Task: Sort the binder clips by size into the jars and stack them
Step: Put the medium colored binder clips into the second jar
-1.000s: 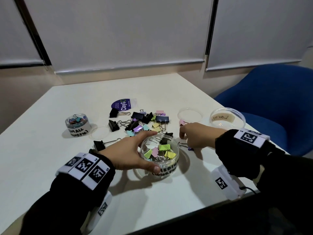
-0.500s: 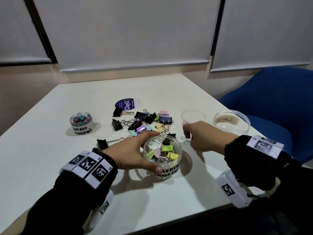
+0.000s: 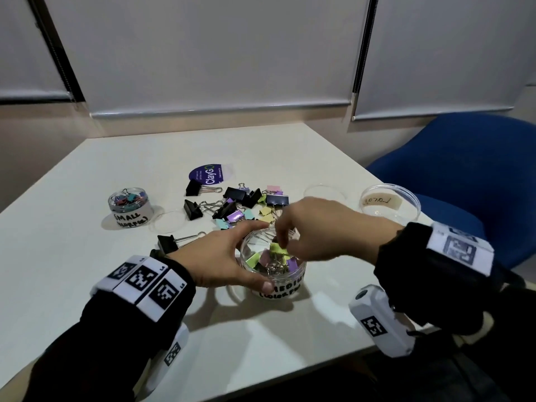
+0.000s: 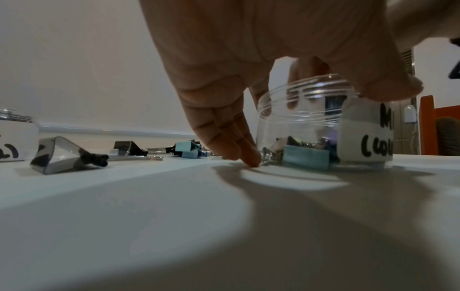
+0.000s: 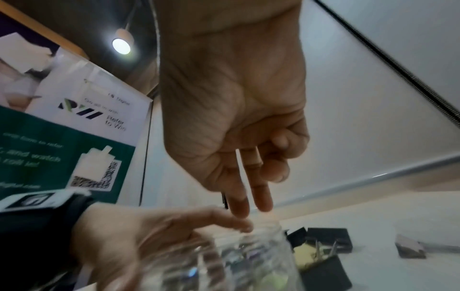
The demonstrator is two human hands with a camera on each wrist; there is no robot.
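White bench [image 3: 72, 285] carries everything. The medium jar [image 3: 285, 278] stands upright near its front edge, mouth pointing straight up, half full of colored clips. Left hand [image 3: 216, 264] has its grip wrapped around that jar's rim, thumb on the near side, fingers curled round the far side, little finger touching the bench in the left wrist view. Right hand [image 3: 316, 227] hangs just over the jar's mouth, fingers pointing down into it and loosely spread; can't tell if anything's pinched there. Behind the jar sits the loose pile of binder clips [image 3: 246, 206], handles pointing every which way. Far left of the jar stands the small jar [image 3: 129, 203], far right the large jar [image 3: 390, 204].
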